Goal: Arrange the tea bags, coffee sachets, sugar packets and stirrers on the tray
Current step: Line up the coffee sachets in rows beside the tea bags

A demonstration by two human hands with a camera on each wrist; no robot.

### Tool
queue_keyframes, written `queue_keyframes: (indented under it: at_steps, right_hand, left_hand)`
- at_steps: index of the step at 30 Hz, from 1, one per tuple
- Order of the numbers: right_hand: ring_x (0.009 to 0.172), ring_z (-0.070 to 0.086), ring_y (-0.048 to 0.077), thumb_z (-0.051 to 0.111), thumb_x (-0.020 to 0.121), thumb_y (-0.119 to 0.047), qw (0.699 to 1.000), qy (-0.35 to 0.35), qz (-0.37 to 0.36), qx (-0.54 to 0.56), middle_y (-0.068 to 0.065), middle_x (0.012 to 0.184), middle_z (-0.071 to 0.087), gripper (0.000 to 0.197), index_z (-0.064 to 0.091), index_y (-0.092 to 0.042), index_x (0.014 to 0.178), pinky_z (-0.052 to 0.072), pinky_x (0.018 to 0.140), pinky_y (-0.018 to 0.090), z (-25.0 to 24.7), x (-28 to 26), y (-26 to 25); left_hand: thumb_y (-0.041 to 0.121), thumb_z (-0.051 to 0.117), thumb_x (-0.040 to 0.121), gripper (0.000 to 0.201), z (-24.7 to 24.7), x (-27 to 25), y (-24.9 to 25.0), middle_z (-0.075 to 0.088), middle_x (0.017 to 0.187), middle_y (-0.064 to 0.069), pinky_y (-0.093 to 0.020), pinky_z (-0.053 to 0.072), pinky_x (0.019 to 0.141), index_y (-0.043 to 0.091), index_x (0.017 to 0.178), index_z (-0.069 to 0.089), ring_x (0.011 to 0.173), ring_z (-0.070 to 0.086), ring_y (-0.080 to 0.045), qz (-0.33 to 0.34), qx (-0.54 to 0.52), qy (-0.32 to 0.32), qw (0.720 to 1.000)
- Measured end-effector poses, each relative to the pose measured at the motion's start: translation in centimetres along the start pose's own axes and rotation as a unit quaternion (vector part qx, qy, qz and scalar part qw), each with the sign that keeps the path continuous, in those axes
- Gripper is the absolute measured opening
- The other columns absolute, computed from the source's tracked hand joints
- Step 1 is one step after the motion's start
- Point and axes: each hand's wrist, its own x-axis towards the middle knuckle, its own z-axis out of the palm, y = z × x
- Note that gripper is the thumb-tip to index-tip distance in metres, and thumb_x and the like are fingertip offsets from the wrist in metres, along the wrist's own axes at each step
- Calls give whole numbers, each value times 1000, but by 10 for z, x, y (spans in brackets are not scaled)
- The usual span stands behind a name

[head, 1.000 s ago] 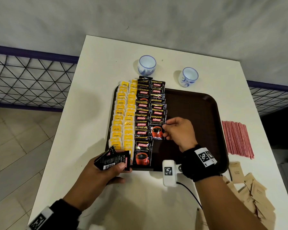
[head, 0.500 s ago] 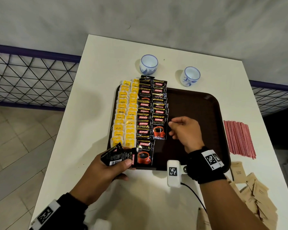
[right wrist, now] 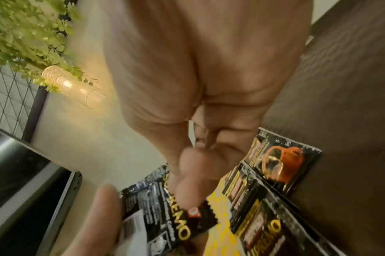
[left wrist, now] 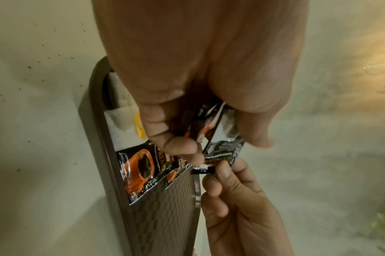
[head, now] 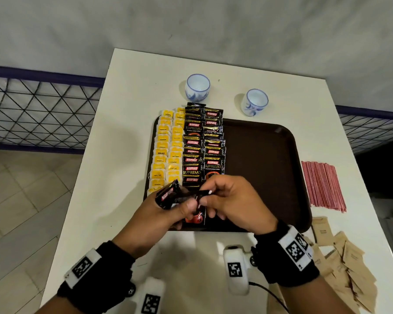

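A brown tray (head: 270,141) lies on the white table. Yellow tea bags (head: 168,150) fill two columns at its left, and black coffee sachets (head: 204,146) fill two columns beside them. Over the tray's near left corner, my left hand (head: 168,209) grips a small stack of coffee sachets (head: 168,193). My right hand (head: 216,196) pinches the end of one sachet (left wrist: 220,155) in that stack, thumb and forefinger on its edge. Red stirrers (head: 322,184) lie right of the tray. Brown sugar packets (head: 345,261) are heaped at the near right.
Two white-and-blue cups (head: 197,87) (head: 254,102) stand beyond the tray's far edge. The tray's right half (head: 259,166) is bare. A wire-mesh railing (head: 32,109) runs beside the table's left, with tiled floor below.
My right hand left the sachet column on the tray and came back to the stack. My left hand rose toward it, and the right now pinches a sachet there.
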Motion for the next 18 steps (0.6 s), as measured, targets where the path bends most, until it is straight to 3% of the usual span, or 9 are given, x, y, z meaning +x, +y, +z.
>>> queue_keyframes:
  at_steps: [2, 4, 6, 8, 10, 12, 14, 16, 18]
  right_hand:
    - [60, 65, 19, 66, 85, 16, 999, 8, -32, 36, 12, 72, 67, 17, 67, -1, 86, 52, 53, 24, -6, -1, 0]
    - [74, 69, 22, 61, 80, 26, 995, 20, -96, 16, 16, 82, 68, 22, 71, 7, 84, 56, 67, 24, -11, -3, -2]
    - [87, 68, 20, 58, 76, 31, 988, 30, -148, -32, 15, 92, 68, 29, 74, 7, 81, 55, 75, 20, -12, -5, -4]
    - [92, 68, 21, 58, 77, 29, 984, 28, -170, -40, 13, 98, 68, 34, 76, 2, 85, 55, 79, 22, -10, -5, -4]
    - [89, 69, 22, 58, 84, 21, 989, 43, -140, 12, 14, 101, 68, 36, 74, -7, 99, 57, 75, 28, -8, -4, -2]
    - [77, 66, 23, 63, 89, 4, 991, 63, -74, 97, 20, 99, 68, 24, 70, -9, 108, 54, 59, 30, -7, -6, -4]
    - [66, 62, 25, 69, 87, -10, 989, 63, -39, 127, 23, 85, 65, 19, 70, -5, 105, 45, 48, 28, -7, -9, -7]
    - [57, 60, 19, 72, 87, -12, 991, 48, -39, 116, 17, 71, 62, 17, 69, 0, 99, 40, 44, 24, -9, -10, -9]
    - [55, 60, 17, 73, 84, -12, 991, 34, -43, 119, 13, 69, 62, 20, 69, 3, 98, 40, 43, 24, -10, -11, -11]
  left_hand:
    - [56, 71, 83, 49, -1, -1, 4, 74, 102, -15, -34, 50, 66, 20, 115, 68, 82, 67, -21, -29, -74, 8, 997]
    - [60, 63, 85, 46, -3, -2, 8, 74, 94, -11, -35, 49, 69, 16, 98, 67, 81, 68, -23, -73, -132, 19, 988]
    - [41, 76, 84, 23, -3, -2, 7, 73, 88, -5, -34, 50, 67, 20, 82, 67, 81, 67, -23, -81, -135, 11, 987]
    - [13, 81, 75, 19, -3, 0, 2, 68, 81, -3, -30, 51, 59, 17, 83, 64, 74, 65, -21, -49, -113, 14, 992]
    - [4, 78, 77, 23, -1, 2, 0, 66, 77, -1, -29, 51, 56, 19, 82, 61, 68, 66, -18, -16, -66, 48, 997]
    - [1, 78, 83, 26, 2, 2, 0, 68, 78, 0, -32, 55, 59, 21, 79, 61, 71, 70, -20, 20, -10, 79, 997]
    - [-1, 75, 86, 26, 4, 1, 1, 68, 81, -3, -38, 56, 62, 19, 80, 60, 74, 70, -28, 53, 30, 101, 993]
    - [-2, 73, 87, 24, 6, 1, 0, 68, 82, -4, -43, 56, 63, 16, 83, 58, 76, 70, -31, 75, 54, 115, 989]
    - [0, 74, 87, 22, 7, 0, -1, 69, 83, -4, -35, 56, 62, 14, 83, 57, 78, 71, -26, 94, 74, 123, 985]
